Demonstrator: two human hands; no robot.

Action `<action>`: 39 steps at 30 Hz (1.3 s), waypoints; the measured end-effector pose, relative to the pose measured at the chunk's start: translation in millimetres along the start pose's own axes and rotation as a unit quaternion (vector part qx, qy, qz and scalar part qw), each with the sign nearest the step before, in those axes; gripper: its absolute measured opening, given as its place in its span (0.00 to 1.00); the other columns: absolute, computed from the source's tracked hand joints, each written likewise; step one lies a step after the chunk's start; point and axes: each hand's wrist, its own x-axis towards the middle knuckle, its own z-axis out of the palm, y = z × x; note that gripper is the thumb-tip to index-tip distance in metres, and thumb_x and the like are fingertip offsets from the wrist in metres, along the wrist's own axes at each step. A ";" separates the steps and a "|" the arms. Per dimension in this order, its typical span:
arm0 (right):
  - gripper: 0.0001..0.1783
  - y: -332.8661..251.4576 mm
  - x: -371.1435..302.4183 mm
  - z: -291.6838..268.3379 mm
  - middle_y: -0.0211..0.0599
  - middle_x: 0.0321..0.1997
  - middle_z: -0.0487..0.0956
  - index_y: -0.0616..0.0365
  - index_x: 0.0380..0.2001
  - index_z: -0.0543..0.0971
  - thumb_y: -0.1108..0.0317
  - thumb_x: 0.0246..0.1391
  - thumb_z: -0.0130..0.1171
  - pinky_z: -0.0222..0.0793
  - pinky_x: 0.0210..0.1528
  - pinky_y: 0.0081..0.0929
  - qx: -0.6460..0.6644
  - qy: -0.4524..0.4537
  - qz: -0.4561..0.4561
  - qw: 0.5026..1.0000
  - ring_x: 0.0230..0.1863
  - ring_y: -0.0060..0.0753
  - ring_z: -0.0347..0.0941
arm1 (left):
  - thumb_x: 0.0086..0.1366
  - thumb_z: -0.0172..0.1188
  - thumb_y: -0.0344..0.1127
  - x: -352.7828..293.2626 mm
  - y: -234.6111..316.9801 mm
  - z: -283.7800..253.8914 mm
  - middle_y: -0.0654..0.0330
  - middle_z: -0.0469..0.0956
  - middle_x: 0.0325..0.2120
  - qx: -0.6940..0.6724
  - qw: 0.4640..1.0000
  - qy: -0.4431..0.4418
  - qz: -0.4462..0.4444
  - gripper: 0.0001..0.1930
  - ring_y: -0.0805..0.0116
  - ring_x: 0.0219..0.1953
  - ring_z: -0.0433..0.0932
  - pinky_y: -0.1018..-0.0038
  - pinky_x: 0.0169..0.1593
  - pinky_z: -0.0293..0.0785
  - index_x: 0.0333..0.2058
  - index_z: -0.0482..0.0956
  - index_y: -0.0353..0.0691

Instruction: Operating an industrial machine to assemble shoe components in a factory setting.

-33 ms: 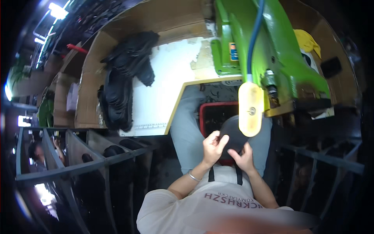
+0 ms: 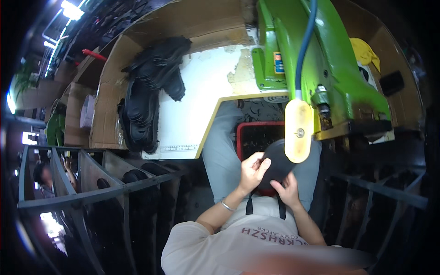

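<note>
A flat black shoe sole (image 2: 278, 167) with a rounded far end is held over my lap, below the yellow oval lamp head (image 2: 298, 131), which covers part of its far right edge. My left hand (image 2: 252, 173) grips its left edge, thumb on top and fingers curled. My right hand (image 2: 288, 192) pinches the near right edge, with its fingers partly hidden by the sole. More black soles (image 2: 140, 114) lie stacked in an overlapping pile on the left of the white worktable (image 2: 183, 123).
A green machine (image 2: 339, 59) with a blue cable (image 2: 307, 46) stands ahead right. Cardboard walls (image 2: 206, 25) ring the table. A red-rimmed bin (image 2: 239, 137) sits below the table's cut-out. Metal racks (image 2: 91, 195) flank me; a yellow cloth (image 2: 364, 51) lies far right.
The sole has tilted slightly between my hands, and my right thumb has shifted a little along its near edge. The whole view has moved slightly.
</note>
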 end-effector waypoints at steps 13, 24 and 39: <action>0.15 -37.1 51.9 -215.4 0.36 0.43 0.73 0.64 0.46 0.67 0.67 0.60 0.52 0.61 0.50 0.20 -0.111 0.474 -0.195 0.852 0.45 0.22 0.68 | 0.49 0.57 0.66 277.4 33.2 -229.7 0.47 0.72 0.40 0.757 0.513 0.404 -0.008 0.33 0.50 0.43 0.71 0.55 0.48 0.65 0.48 0.72 0.51; 0.23 -55.1 154.6 -346.6 0.42 0.44 0.76 0.51 0.45 0.72 0.52 0.48 0.60 0.61 0.52 0.42 -0.414 0.623 0.064 0.660 0.49 0.47 0.70 | 0.56 0.64 0.39 124.6 102.3 -209.7 0.57 0.76 0.37 0.333 0.902 0.274 0.015 0.21 0.71 0.33 0.72 0.77 0.33 0.71 0.44 0.74 0.32; 0.39 -15.2 49.0 -69.2 0.39 0.56 0.68 0.63 0.59 0.60 0.69 0.44 0.65 0.60 0.58 0.26 0.134 -0.074 0.075 0.985 0.57 0.29 0.65 | 0.40 0.69 0.31 43.3 63.6 -64.3 0.48 0.75 0.44 0.053 0.977 -0.190 0.085 0.42 0.62 0.48 0.73 0.68 0.55 0.65 0.55 0.59 0.32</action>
